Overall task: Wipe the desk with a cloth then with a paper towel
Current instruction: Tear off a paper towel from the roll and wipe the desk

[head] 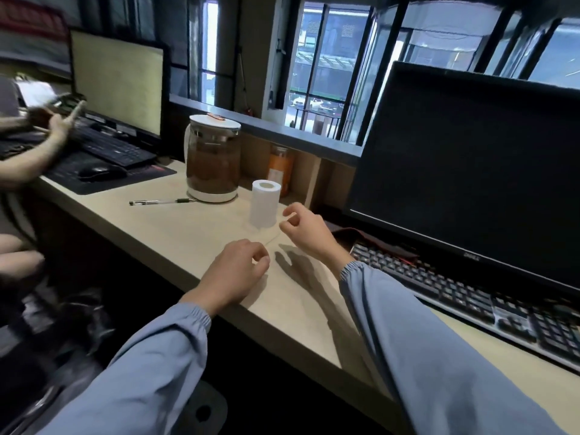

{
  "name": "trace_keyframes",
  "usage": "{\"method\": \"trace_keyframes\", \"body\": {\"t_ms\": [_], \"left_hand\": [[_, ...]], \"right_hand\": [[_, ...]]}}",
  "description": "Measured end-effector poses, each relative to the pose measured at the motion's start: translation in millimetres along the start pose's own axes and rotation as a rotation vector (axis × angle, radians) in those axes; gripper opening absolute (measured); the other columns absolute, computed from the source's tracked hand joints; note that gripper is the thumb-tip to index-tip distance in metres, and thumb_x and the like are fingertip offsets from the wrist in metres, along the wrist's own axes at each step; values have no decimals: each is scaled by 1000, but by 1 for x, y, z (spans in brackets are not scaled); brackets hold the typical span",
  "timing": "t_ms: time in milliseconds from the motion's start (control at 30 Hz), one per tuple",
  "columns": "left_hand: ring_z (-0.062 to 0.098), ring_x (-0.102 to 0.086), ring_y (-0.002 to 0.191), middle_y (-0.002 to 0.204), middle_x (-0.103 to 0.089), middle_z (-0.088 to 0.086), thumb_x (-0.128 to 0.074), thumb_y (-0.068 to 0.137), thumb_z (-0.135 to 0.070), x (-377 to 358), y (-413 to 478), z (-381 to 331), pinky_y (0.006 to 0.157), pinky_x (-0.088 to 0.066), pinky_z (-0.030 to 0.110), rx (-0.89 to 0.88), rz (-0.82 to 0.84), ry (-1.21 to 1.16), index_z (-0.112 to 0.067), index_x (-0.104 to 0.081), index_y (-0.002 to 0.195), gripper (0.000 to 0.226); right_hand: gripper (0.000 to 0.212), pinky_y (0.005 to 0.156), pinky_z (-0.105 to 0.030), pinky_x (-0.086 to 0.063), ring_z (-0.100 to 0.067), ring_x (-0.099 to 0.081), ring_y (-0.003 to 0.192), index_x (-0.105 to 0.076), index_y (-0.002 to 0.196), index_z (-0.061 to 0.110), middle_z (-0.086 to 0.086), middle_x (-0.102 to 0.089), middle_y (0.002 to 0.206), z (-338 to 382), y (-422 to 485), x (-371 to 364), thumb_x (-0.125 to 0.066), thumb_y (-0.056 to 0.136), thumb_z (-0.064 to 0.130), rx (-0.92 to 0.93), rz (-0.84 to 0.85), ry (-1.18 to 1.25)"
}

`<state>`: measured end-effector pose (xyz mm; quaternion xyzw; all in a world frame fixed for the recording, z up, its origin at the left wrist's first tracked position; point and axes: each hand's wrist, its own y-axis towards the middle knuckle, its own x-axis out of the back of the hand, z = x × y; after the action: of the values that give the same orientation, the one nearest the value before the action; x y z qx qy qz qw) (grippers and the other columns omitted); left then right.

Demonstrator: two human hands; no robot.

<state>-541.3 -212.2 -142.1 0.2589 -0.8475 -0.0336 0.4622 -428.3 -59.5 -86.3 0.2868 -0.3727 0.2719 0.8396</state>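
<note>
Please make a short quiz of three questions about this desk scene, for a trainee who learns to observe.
1. True or false: the paper roll stands upright on the desk.
2. Which object lies left of the kettle? A) pen B) spoon C) phone
3. Fill in: the dark red cloth lies just behind the ______.

Key:
1. True.
2. A, the pen.
3. The keyboard. Note: the left hand and right hand seem to pinch a thin sheet near the roll; the blur makes this unsure.
</note>
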Motion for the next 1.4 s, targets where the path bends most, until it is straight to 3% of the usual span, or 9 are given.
{"method": "trace_keyframes", "body": {"t_ms": [67, 233, 767, 867, 967, 1133, 1267, 1333, 1400], "left_hand": [[17, -59, 103, 99, -65, -8, -58, 100, -34, -2, -2, 6, 95, -53, 45, -3, -11, -30, -25, -74, 101, 18], [16, -59, 102, 94, -62, -15, -61, 99, -31, 0, -3, 15, 95, -53, 43, -30, -49, -118, -28, -72, 96, 12], [13, -58, 101, 95, -62, -15, -63, 98, -29, 4, -4, 23, 94, -50, 38, -40, -112, -186, -30, -71, 94, 9], [11, -58, 100, 96, -61, -14, -63, 98, -28, 6, -2, 20, 94, -50, 36, -37, -119, -200, -31, -71, 95, 9], [10, -59, 101, 103, -60, -9, -63, 99, -28, 13, 1, 16, 92, -47, 30, -28, -168, -232, -29, -70, 104, 9], [8, -59, 109, 125, -58, -4, -69, 98, -31, 27, 8, 3, 85, -47, 24, 116, -257, -487, -28, -61, 128, 31], [20, -52, 129, 140, -53, -3, -64, 102, -40, 27, 13, -22, 89, -48, 31, 198, -23, -851, -30, -53, 145, 46], [26, -48, 135, 145, -52, -2, -61, 102, -43, 25, 13, -32, 100, -43, 41, 218, 107, -867, -31, -54, 145, 45], [27, -48, 132, 148, -51, 0, -61, 102, -43, 21, 9, -41, 97, -44, 41, 216, 180, -839, -31, -56, 143, 43]], "right_hand": [[46, 70, -27, -51, -13, -67, 90, -48, 139, 24, -1, -70, 108, 10, 17, -9, -64, 97, 31, 4, 22, 39], [69, 98, -49, -55, -33, -62, 119, -31, 152, 34, -12, -57, 142, 32, 58, -24, -69, 94, 33, -32, -2, 26], [66, 67, -36, -44, -21, -55, 92, -43, 142, 27, -4, -64, 125, 28, 87, -34, -63, 89, 62, -97, -62, -359], [64, 64, -34, -47, -21, -58, 97, -46, 138, 26, -3, -63, 127, 23, 78, -25, -68, 86, 58, -43, -39, -316], [51, 73, -36, -57, -20, -60, 95, -48, 122, 27, 0, -61, 120, 18, 61, -7, -73, 85, 50, 17, -39, -211], [41, 78, -33, -64, -17, -64, 99, -51, 114, 30, 3, -56, 124, 14, 20, 32, -74, 84, 46, 71, 53, 98], [36, 82, -32, -63, -18, -64, 103, -53, 114, 31, 6, -57, 122, 5, -16, 57, -76, 87, 38, 87, 153, 202], [34, 83, -35, -63, -20, -64, 105, -55, 114, 28, 3, -58, 120, -2, -31, 66, -76, 88, 34, 73, 184, 282], [33, 84, -40, -63, -22, -65, 106, -56, 115, 26, -2, -59, 120, -9, -43, 74, -76, 89, 31, 39, 198, 358]]}}
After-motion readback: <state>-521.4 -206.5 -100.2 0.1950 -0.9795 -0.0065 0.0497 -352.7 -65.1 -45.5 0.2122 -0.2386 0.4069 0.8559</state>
